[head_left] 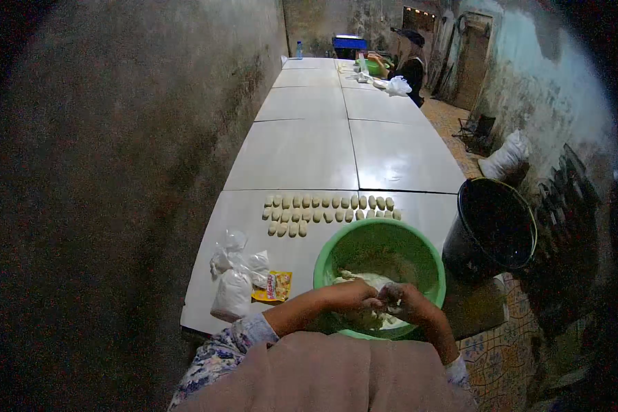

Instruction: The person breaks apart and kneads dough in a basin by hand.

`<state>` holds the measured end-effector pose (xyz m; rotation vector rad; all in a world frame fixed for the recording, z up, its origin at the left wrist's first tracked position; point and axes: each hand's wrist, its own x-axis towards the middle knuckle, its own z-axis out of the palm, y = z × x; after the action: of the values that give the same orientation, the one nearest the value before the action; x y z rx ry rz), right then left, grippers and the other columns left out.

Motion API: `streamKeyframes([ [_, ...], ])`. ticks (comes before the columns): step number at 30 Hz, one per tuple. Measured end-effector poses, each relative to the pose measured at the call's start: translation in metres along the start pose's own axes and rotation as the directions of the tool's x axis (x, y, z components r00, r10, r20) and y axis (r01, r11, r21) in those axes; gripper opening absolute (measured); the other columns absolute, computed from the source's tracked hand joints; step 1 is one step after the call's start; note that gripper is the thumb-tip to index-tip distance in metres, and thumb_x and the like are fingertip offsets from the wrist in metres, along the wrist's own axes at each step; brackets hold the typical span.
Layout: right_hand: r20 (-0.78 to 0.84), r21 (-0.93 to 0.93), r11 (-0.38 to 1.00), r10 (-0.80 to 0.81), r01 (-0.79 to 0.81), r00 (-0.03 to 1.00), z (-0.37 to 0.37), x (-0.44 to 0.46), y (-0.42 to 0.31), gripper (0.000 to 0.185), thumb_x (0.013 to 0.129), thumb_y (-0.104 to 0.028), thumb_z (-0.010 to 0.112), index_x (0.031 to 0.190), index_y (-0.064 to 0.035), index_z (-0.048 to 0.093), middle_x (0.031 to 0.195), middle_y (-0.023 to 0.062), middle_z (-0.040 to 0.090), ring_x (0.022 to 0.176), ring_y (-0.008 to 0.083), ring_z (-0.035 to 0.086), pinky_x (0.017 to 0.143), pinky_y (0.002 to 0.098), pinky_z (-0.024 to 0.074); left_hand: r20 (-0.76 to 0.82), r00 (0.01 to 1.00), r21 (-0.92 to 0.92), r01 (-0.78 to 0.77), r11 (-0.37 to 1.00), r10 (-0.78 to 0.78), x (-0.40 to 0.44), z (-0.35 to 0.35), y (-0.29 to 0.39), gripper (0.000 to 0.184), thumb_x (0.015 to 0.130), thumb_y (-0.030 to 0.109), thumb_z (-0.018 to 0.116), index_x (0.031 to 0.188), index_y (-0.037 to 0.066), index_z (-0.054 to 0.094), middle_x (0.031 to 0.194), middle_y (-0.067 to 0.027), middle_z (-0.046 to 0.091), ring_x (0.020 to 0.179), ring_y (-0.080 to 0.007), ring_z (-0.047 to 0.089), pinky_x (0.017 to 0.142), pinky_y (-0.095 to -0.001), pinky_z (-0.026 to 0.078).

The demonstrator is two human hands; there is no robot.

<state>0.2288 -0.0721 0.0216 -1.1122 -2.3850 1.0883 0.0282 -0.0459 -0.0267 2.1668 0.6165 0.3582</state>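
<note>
A large green basin (429,275) stands at the near end of the white table, with pale dough (374,280) in it. Over the basin my left hand (356,295) and my right hand (406,302) meet, fingers closed together. What they hold between them is too small and dark to make out. Beyond the basin, small oval dough pieces (316,202) lie in rows on the table. Left of the basin are plastic bags of white powder (233,294) and a yellow packet (275,286).
The long white table (288,154) runs along the left wall. A black bucket (463,257) stands at the right edge. At the far end a person (412,65) works beside another green basin (371,66). A white sack (507,156) and a chair (475,130) are on the right.
</note>
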Motion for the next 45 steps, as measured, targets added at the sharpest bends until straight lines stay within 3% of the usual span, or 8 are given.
streamKeyframes([
  [5,0.033,0.368,0.929,-0.044,0.029,0.998,-0.006,-0.005,-0.002,0.02,0.072,-0.015,0.063,0.086,-0.0033,0.053,0.073,0.0115,0.056,0.066,0.0169,0.055,0.061,0.0308,0.0446,0.048,0.999,-0.01,0.01,1.0,-0.01,0.0,-0.004,0.007,0.037,0.087,0.034,0.045,0.084,-0.001,0.055,0.069,-0.0208,0.055,0.06,-0.0308,0.053,0.06,-0.0395,0.041],
  [24,0.265,-0.012,0.976,0.215,-0.219,0.94,-0.004,-0.002,-0.005,0.025,0.077,0.008,0.046,0.1,0.0022,0.052,0.097,0.0094,0.056,0.087,0.0177,0.053,0.077,0.0273,0.0419,-0.208,0.932,0.339,0.354,0.871,-0.298,-0.006,-0.024,0.023,0.03,0.076,0.029,0.046,0.076,0.001,0.059,0.073,-0.0204,0.058,0.065,-0.0378,0.055,0.064,-0.0484,0.043],
  [26,0.054,0.545,0.794,0.286,-0.268,0.957,0.005,0.0,0.002,0.028,0.076,0.0,0.052,0.104,-0.0016,0.053,0.095,0.008,0.06,0.081,0.0157,0.055,0.075,0.028,0.0439,-0.242,0.921,0.312,0.373,0.874,-0.306,-0.005,-0.024,0.026,0.024,0.073,0.024,0.051,0.082,0.003,0.058,0.076,-0.0183,0.058,0.071,-0.0362,0.056,0.068,-0.047,0.043],
  [28,0.033,0.552,0.81,0.213,-0.196,0.976,0.002,-0.002,0.009,0.03,0.075,0.006,0.049,0.103,-0.0017,0.055,0.097,0.0069,0.06,0.088,0.0158,0.055,0.078,0.0278,0.0434,-0.251,0.926,0.29,0.349,0.891,-0.281,-0.008,-0.022,0.025,0.024,0.07,0.018,0.055,0.089,0.004,0.056,0.083,-0.0166,0.058,0.08,-0.0345,0.056,0.073,-0.0449,0.042],
  [34,-0.134,0.148,0.983,0.132,-0.112,0.982,-0.007,0.001,-0.003,0.014,0.078,0.005,0.048,0.089,0.0018,0.058,0.092,0.0106,0.056,0.077,0.0149,0.051,0.066,0.0272,0.0407,-0.329,0.931,0.242,0.242,0.939,-0.155,-0.009,-0.027,0.034,0.025,0.069,0.011,0.055,0.093,0.003,0.055,0.092,-0.0174,0.056,0.092,-0.0328,0.053,0.08,-0.0424,0.042],
  [35,-0.244,0.071,0.995,0.088,-0.073,0.966,-0.003,0.0,0.001,0.025,0.083,-0.023,0.053,0.075,0.0005,0.059,0.074,0.016,0.057,0.062,0.025,0.054,0.059,0.0359,0.0423,-0.328,0.932,0.243,0.242,0.939,-0.155,-0.007,-0.024,0.029,0.025,0.069,0.011,0.055,0.093,0.003,0.055,0.092,-0.0174,0.056,0.092,-0.0328,0.053,0.08,-0.0424,0.042],
  [39,-0.26,-0.031,0.926,0.356,-0.376,0.898,-0.016,-0.001,-0.025,0.051,0.086,-0.037,0.045,0.051,-0.0003,0.052,0.044,0.0139,0.047,0.04,0.0279,0.044,0.047,0.0396,0.0368,-0.271,0.943,0.134,0.238,0.962,-0.195,-0.003,-0.021,0.02,0.023,0.071,0.012,0.055,0.092,0.003,0.055,0.091,-0.0172,0.057,0.09,-0.0333,0.053,0.079,-0.0409,0.043],
  [45,-0.296,-0.045,0.899,0.405,-0.436,0.865,-0.012,0.001,-0.01,0.05,0.088,-0.036,0.04,0.06,0.0026,0.056,0.054,0.0199,0.051,0.05,0.0306,0.05,0.056,0.0394,0.0412,-0.184,0.959,0.045,0.226,0.973,-0.214,-0.002,-0.024,0.022,0.021,0.073,0.014,0.056,0.091,0.003,0.056,0.094,-0.0169,0.057,0.089,-0.0318,0.055,0.078,-0.0395,0.043],
])
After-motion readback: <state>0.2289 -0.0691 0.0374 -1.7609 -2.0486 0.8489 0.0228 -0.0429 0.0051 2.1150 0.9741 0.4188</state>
